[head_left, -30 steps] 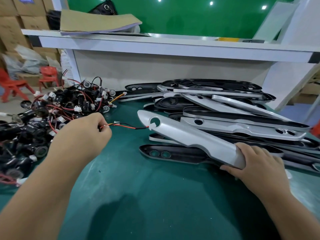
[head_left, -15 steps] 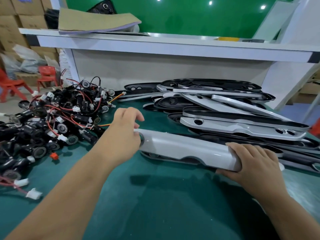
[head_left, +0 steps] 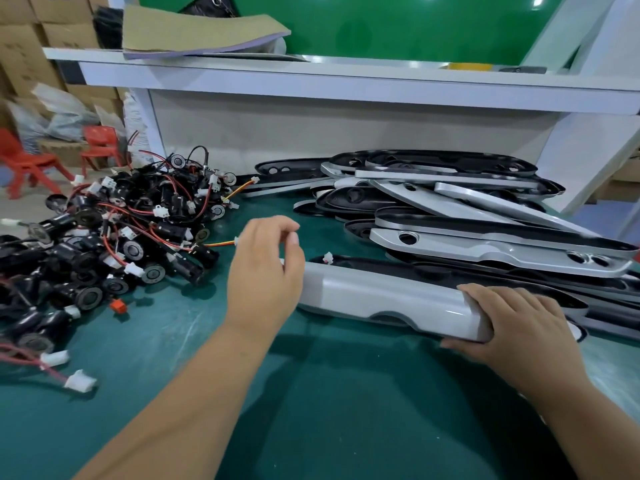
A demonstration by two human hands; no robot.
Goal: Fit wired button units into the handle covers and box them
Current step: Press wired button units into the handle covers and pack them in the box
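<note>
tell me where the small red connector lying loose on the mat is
In the head view the red connector lies on the green mat at left, at the near edge of the button unit pile, left of the left hand.

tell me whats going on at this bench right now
A person is fitting wired button units into handle covers on a green table. The right hand grips one end of a silver handle cover lying on its side. The left hand is at the other end, fingers loosely curled; a white connector pokes up just behind the cover. A tangled pile of button units sits to the left, a stack of covers behind. No box is visible.
</note>
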